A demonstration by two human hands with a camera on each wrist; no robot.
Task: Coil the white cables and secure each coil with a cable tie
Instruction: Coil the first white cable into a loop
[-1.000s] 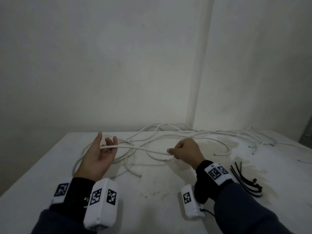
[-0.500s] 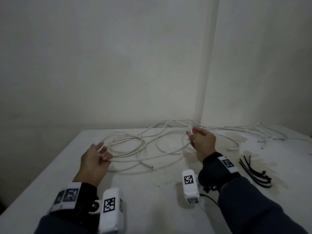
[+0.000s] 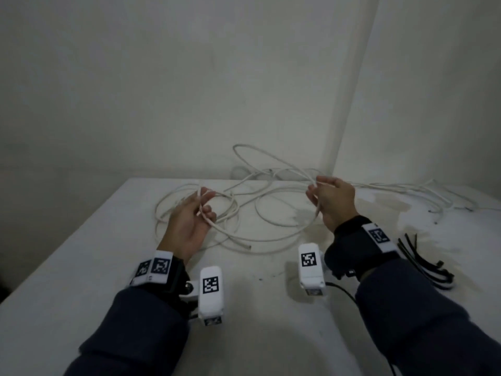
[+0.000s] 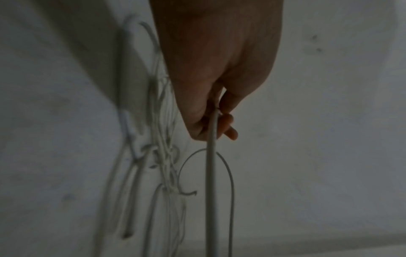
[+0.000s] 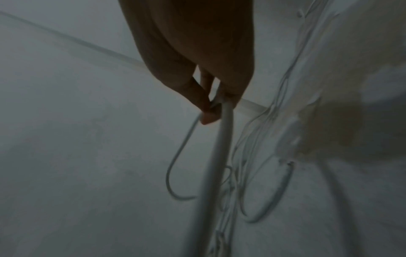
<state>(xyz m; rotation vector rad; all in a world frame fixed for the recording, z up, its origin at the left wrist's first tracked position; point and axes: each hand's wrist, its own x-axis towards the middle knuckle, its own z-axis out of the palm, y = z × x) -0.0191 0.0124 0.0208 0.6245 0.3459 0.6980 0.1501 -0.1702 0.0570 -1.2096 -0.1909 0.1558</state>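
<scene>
Several white cables (image 3: 273, 196) lie in loose loops across the back of the white table (image 3: 81, 267). My left hand (image 3: 195, 213) is palm up on the left and grips a strand of white cable (image 4: 212, 156) that runs through its curled fingers. My right hand (image 3: 329, 196) is raised on the right and pinches another stretch of cable (image 5: 222, 125) between thumb and fingers; a loop rises behind it toward the wall. A bundle of black cable ties (image 3: 423, 260) lies on the table to the right of my right wrist.
The table stands in a corner, with a wall (image 3: 189, 77) along its back and right. Its left edge (image 3: 54, 256) runs diagonally. More tangled white cable (image 3: 433, 196) trails to the far right. A cut cable end (image 3: 248, 247) lies between my hands.
My left hand has closed its fingers round a strand and lifted it. My right hand has risen a little with its cable, so a loop now stands up off the table.
</scene>
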